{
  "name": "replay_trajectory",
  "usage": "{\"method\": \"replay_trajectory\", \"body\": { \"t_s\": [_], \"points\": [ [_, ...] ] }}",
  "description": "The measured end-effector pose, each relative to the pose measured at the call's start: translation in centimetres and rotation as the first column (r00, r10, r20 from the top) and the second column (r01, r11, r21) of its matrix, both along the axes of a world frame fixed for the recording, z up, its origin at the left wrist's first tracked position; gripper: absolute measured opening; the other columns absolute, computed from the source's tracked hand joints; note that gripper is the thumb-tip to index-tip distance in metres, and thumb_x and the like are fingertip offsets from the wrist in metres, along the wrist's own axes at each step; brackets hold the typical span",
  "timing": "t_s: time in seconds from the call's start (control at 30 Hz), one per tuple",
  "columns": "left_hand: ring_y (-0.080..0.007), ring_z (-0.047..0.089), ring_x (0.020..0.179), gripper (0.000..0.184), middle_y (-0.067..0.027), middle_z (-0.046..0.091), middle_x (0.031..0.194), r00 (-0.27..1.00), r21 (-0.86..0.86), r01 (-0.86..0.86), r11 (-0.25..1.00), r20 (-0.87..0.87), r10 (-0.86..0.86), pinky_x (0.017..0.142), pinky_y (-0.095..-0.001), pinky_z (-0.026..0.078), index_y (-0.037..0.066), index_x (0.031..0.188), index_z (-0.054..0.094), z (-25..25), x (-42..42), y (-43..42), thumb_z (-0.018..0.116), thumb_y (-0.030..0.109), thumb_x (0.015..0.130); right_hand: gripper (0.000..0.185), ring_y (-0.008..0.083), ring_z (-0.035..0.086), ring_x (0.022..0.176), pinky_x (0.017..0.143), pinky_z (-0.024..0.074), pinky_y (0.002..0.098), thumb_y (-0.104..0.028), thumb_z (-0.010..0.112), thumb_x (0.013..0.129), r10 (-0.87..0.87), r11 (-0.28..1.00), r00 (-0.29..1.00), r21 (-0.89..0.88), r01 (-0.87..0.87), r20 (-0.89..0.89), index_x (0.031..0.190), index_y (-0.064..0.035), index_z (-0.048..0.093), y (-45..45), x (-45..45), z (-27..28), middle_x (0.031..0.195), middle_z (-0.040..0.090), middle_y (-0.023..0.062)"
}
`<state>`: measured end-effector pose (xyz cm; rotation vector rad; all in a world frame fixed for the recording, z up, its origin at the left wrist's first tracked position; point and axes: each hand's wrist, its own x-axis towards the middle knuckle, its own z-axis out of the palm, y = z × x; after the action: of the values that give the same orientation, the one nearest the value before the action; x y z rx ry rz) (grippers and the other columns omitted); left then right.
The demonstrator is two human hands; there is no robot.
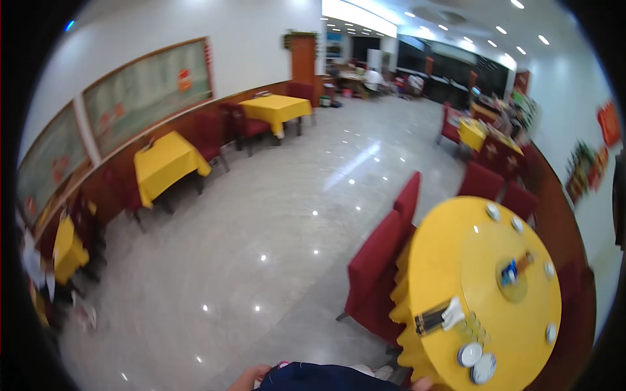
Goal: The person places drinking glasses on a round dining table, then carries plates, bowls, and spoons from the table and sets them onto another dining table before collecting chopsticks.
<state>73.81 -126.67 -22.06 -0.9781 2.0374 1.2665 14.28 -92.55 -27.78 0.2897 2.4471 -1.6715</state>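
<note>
At the bottom edge, my left hand (253,376) shows beside dark blue clothing (313,378). Its fingers are mostly hidden, with a small pink item (283,363) close by. Only a sliver of my right hand (422,384) appears, near the edge of the round table with a yellow cloth (430,260). On that table, stacked bowls or plates (469,355) stand beside another stack (483,369). Several clear glasses (476,328), dark chopstick-like packets (432,318) and a white napkin-like item (452,314) lie behind them. What either hand holds cannot be made out.
Red chairs (375,267) line the round table's left side. A glass turntable (479,260) carries a blue item (509,272). Along the left wall stand yellow-clothed tables (171,166). Shiny tiled floor (261,215) runs toward people in white (373,81) at the far end.
</note>
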Motion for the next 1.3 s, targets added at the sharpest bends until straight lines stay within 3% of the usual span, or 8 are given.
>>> {"method": "replay_trajectory", "body": {
  "t_s": [0.2,0.6,0.73,0.83,0.97,1.0,1.03,1.3],
  "points": [
    [-0.0362,0.064,0.088,0.035,-0.0201,0.065,0.099,0.933,0.069,-0.359,0.931,0.000,0.360,0.076,-0.0443,0.051,0.003,0.097,0.067,-2.6,7.9,4.6,0.054,0.031,0.080,0.028,0.0157,0.064,0.067,0.066,0.0503,0.0369,-0.030,0.053,0.086,0.911,0.176,0.330,0.493,-0.852,0.245,0.086,-0.0072,0.069,-22.4,14.6,6.3,0.075,0.069,0.0048],
    [-0.0344,0.064,0.086,0.035,-0.0189,0.065,0.099,0.820,-0.002,-0.569,0.822,-0.076,0.567,0.074,-0.0439,0.052,0.004,0.102,0.065,-4.3,6.0,-5.5,0.053,0.030,0.083,0.020,0.0148,0.053,0.048,0.041,0.0389,0.0281,-0.018,0.049,0.088,0.790,0.176,0.080,-0.100,-0.979,0.607,0.081,-0.0033,0.060,-45.0,18.5,10.5,0.062,0.057,0.0062],
    [-0.0337,0.065,0.085,0.034,-0.0184,0.065,0.100,0.791,-0.014,-0.590,0.807,-0.209,0.575,0.073,-0.0438,0.052,0.004,0.103,0.065,-3.2,7.2,-10.6,0.052,0.029,0.084,0.023,0.0272,0.065,0.072,0.065,0.0512,0.0382,-0.024,0.055,0.083,0.921,-0.360,-0.283,0.310,-0.880,0.266,0.091,-0.0060,0.067,-44.3,14.8,-2.4,0.081,0.067,0.0155],
    [-0.0309,0.065,0.082,0.037,-0.0171,0.066,0.097,0.820,-0.142,-0.482,0.865,-0.422,0.387,0.071,-0.0421,0.053,0.002,0.103,0.064,-1.4,8.5,-14.9,0.049,0.032,0.087,0.025,0.0276,0.065,0.080,0.074,0.0510,0.0383,-0.027,0.057,0.079,0.923,-0.291,-0.204,0.249,-0.924,0.325,0.089,-0.0065,0.068,-47.4,15.3,-0.6,0.084,0.067,0.0160],
    [-0.0300,0.064,0.078,0.042,-0.0184,0.066,0.093,0.429,0.053,-0.903,0.426,0.044,0.902,0.073,-0.0388,0.051,0.000,0.097,0.064,1.1,7.4,-22.5,0.046,0.037,0.089,0.022,0.0219,0.063,0.059,0.052,0.0508,0.0369,-0.021,0.054,0.082,0.668,0.078,0.044,-0.011,-0.997,0.743,0.083,-0.0037,0.067,-55.0,16.2,2.0,0.072,0.066,0.0122],
    [-0.0307,0.064,0.077,0.044,-0.0190,0.066,0.093,0.307,0.037,-0.951,0.306,0.019,0.952,0.075,-0.0377,0.050,-0.001,0.094,0.064,0.5,7.6,-23.6,0.045,0.039,0.089,0.020,0.0199,0.060,0.054,0.046,0.0476,0.0351,-0.018,0.053,0.082,0.692,-0.135,-0.078,0.022,-0.991,0.718,0.080,-0.0030,0.066,-57.2,15.3,1.6,0.068,0.064,0.0108],
    [-0.0307,0.064,0.077,0.044,-0.0190,0.066,0.093,0.313,0.040,-0.949,0.312,0.030,0.949,0.075,-0.0377,0.050,-0.001,0.094,0.064,1.1,7.3,-24.7,0.045,0.039,0.089,0.019,0.0178,0.057,0.048,0.040,0.0444,0.0332,-0.015,0.053,0.083,0.686,-0.342,-0.203,0.063,-0.938,0.699,0.077,-0.0023,0.065,-59.4,14.6,1.2,0.063,0.062,0.0095],
    [-0.0355,0.063,0.083,0.046,-0.0211,0.065,0.089,0.637,-0.303,-0.769,0.563,-0.294,0.712,0.077,-0.0420,0.048,0.000,0.092,0.065,-2.7,10.7,-38.6,0.045,0.041,0.089,0.019,0.0162,0.055,0.046,0.040,0.0410,0.0305,-0.014,0.050,0.085,0.903,0.222,0.196,-0.023,-0.975,0.383,0.081,-0.0001,0.062,-72.1,17.9,7.7,0.058,0.060,0.0095]
  ]
}}
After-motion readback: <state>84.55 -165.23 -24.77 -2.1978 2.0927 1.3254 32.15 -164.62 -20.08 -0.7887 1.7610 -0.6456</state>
